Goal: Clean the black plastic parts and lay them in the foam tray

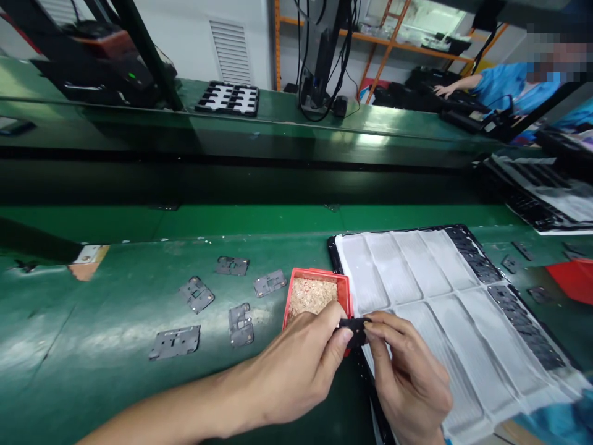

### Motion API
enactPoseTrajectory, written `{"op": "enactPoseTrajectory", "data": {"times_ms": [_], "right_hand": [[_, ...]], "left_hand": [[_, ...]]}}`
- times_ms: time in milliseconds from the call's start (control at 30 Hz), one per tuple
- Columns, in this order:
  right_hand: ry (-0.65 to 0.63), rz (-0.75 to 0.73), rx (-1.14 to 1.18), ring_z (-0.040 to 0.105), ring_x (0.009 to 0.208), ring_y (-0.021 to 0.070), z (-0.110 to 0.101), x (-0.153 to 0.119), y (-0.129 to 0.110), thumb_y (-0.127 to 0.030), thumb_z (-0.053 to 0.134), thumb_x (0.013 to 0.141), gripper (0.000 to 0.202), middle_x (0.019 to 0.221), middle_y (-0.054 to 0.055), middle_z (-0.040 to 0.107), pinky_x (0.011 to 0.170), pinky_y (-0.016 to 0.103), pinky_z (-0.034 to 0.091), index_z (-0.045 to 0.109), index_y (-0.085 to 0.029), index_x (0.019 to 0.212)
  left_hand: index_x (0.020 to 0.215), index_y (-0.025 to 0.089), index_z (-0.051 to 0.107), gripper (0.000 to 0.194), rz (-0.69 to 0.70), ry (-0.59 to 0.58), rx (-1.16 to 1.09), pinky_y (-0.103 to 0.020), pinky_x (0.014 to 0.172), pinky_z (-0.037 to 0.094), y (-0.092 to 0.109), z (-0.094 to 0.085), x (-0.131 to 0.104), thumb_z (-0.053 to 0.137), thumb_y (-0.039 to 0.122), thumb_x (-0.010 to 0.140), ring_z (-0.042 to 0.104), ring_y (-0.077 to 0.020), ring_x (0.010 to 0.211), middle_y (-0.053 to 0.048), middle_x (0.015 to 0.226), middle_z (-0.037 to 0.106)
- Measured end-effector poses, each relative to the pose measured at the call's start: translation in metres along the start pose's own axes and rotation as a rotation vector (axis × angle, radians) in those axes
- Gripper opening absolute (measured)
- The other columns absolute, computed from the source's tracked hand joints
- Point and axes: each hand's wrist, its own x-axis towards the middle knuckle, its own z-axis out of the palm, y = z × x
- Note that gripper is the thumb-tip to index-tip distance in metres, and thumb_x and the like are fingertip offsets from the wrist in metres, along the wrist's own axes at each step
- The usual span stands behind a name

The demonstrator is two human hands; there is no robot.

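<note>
My left hand [296,371] grips one end of a small flat black plastic part [356,330] between thumb and fingers. At the part's other end, my right hand [407,377] is closed in a pinch; whether it also holds some tiny piece cannot be made out. Just behind the hands stands a red bin [319,273] filled with tiny copper-coloured pieces [311,296]. On the green bench to the left lie several dark flat plastic parts [175,343] with cut-outs.
To the right is a large black tray [332,253] lined with white sheet [398,266], dark parts [528,327] in its right row. A red container [574,278] sits farther right. Stacked trays [546,191] and a person in blue [509,89] are beyond.
</note>
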Motion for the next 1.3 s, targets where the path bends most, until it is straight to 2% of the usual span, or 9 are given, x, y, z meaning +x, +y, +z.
{"op": "enactPoseTrajectory", "data": {"times_ms": [200, 367, 467, 567, 700, 900, 1100, 1300], "right_hand": [[0.002, 0.023, 0.057, 0.072, 0.099, 0.0198, -0.001, 0.002, 0.001, 0.007, 0.066, 0.094, 0.033, 0.107, 0.008, 0.072, 0.078, 0.032, 0.064, 0.072, -0.018, 0.114], [0.000, -0.076, -0.010, 0.073, 0.103, 0.0223, -0.002, 0.012, -0.001, 0.006, 0.069, 0.092, 0.036, 0.111, 0.010, 0.073, 0.085, 0.037, 0.063, 0.071, -0.018, 0.118], [0.001, -0.105, -0.078, 0.070, 0.107, 0.0222, 0.000, 0.019, -0.008, 0.003, 0.069, 0.094, 0.030, 0.118, 0.012, 0.069, 0.082, 0.035, 0.062, 0.073, -0.019, 0.115], [-0.001, -0.115, -0.077, 0.069, 0.108, 0.0214, 0.005, 0.024, -0.013, 0.001, 0.068, 0.096, 0.027, 0.120, 0.012, 0.067, 0.081, 0.034, 0.062, 0.073, -0.020, 0.113], [-0.010, -0.118, -0.003, 0.068, 0.112, 0.0223, 0.011, 0.026, -0.013, 0.003, 0.067, 0.096, 0.030, 0.120, 0.011, 0.067, 0.089, 0.038, 0.062, 0.073, -0.020, 0.114], [-0.066, -0.154, 0.057, 0.071, 0.105, 0.0182, 0.005, 0.027, -0.011, 0.010, 0.063, 0.095, 0.036, 0.113, 0.009, 0.069, 0.083, 0.030, 0.063, 0.074, -0.018, 0.115], [-0.084, -0.194, 0.003, 0.072, 0.103, 0.0179, -0.002, 0.026, -0.011, 0.009, 0.063, 0.095, 0.035, 0.113, 0.009, 0.071, 0.084, 0.030, 0.064, 0.076, -0.016, 0.115], [-0.058, -0.227, 0.002, 0.072, 0.102, 0.0177, -0.003, 0.024, -0.011, 0.011, 0.062, 0.094, 0.034, 0.112, 0.010, 0.072, 0.085, 0.029, 0.064, 0.077, -0.014, 0.113]], "left_hand": [[0.088, 0.024, 0.039, 0.020, 0.030, 0.035, -0.038, -0.029, 0.062, 0.035, 0.002, -0.004, 0.001, 0.041, 0.027, 0.108, 0.048, -0.0127, 0.067, 0.004, 0.077, 0.053], [0.085, 0.023, 0.038, 0.021, -0.019, 0.013, -0.164, -0.025, 0.050, 0.029, -0.001, -0.004, 0.002, 0.049, 0.026, 0.103, 0.038, -0.0082, 0.055, 0.008, 0.068, 0.044], [0.079, 0.022, 0.037, 0.028, -0.019, 0.098, -0.187, -0.026, 0.050, 0.024, -0.005, 0.000, 0.006, 0.051, 0.025, 0.102, 0.033, -0.0078, 0.055, 0.008, 0.065, 0.037], [0.075, 0.022, 0.035, 0.030, 0.050, 0.169, -0.142, -0.027, 0.053, 0.023, -0.007, 0.004, 0.009, 0.052, 0.018, 0.100, 0.031, -0.0086, 0.057, 0.007, 0.064, 0.036], [0.078, 0.021, 0.038, 0.025, 0.096, 0.129, -0.104, -0.027, 0.056, 0.025, -0.005, 0.007, 0.007, 0.048, 0.012, 0.099, 0.035, -0.0086, 0.059, 0.007, 0.067, 0.040], [0.082, 0.021, 0.042, 0.021, 0.064, 0.078, -0.091, -0.028, 0.059, 0.028, 0.001, 0.007, 0.002, 0.048, 0.019, 0.102, 0.037, -0.0096, 0.061, 0.006, 0.069, 0.043], [0.081, 0.021, 0.042, 0.025, 0.023, 0.043, -0.078, -0.029, 0.056, 0.027, 0.005, 0.006, -0.002, 0.046, 0.025, 0.105, 0.035, -0.0095, 0.058, 0.006, 0.066, 0.041], [0.079, 0.021, 0.040, 0.026, 0.029, 0.050, -0.071, -0.030, 0.057, 0.026, 0.008, 0.008, -0.004, 0.046, 0.023, 0.105, 0.036, -0.0096, 0.057, 0.006, 0.065, 0.041]]}}
